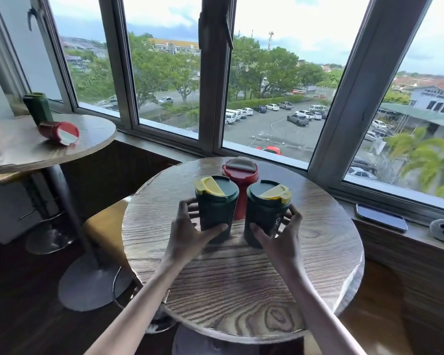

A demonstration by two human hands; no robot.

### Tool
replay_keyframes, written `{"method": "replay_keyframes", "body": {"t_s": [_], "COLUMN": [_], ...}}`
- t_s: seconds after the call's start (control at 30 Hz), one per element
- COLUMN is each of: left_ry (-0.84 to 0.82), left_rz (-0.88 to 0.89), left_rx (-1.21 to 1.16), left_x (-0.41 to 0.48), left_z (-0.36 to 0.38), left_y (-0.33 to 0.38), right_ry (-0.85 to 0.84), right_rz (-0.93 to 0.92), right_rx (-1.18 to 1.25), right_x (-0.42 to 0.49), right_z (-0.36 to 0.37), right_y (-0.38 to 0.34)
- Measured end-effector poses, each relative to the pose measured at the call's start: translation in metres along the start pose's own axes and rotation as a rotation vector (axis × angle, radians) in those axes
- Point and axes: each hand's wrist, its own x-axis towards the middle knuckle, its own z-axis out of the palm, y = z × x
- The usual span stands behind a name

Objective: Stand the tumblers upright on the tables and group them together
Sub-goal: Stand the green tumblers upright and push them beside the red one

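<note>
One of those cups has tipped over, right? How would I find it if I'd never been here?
Under the left end of the big window stands the farther round wooden table. On it is a red cylindrical tumbler with a pale flip lid, in front of an upright dark green tumbler. Unlike the other red tumbler, upright on the nearer table, it lies on its side.

Daylight is let in through tall windows (164, 78) with grey frames (354, 80). A round wooden table (241, 290) is set by the sill (418, 234); a second table (18, 152) is seen at the left. A dark floor (18, 303) is laid below.
</note>
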Motion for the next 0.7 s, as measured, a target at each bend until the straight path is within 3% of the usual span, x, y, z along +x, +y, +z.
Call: {"method": "replay_keyframes", "body": {"t_s": [0.1,0.3,0.7], "left_ry": [0.06,-0.007,0.031], "left_rz": [0.023,0.063,0.042], "left_rx": [0.012,0.014,-0.109], "left_x": [-0.002,-0.002,0.005], "left_z": [0.006,0.006,0.007], "left_y": [0.001,-0.006,-0.011], "right_ry": [-0.003,-0.035,-0.05], "right_rz": [0.005,0.024,-0.049], "right_rx": [0.005,-0.025,-0.07], "right_x": [0.001,0.001,0.004], "right_z": [0.0,-0.003,0.005], "right_y": [0.001,0.006,0.004]}}
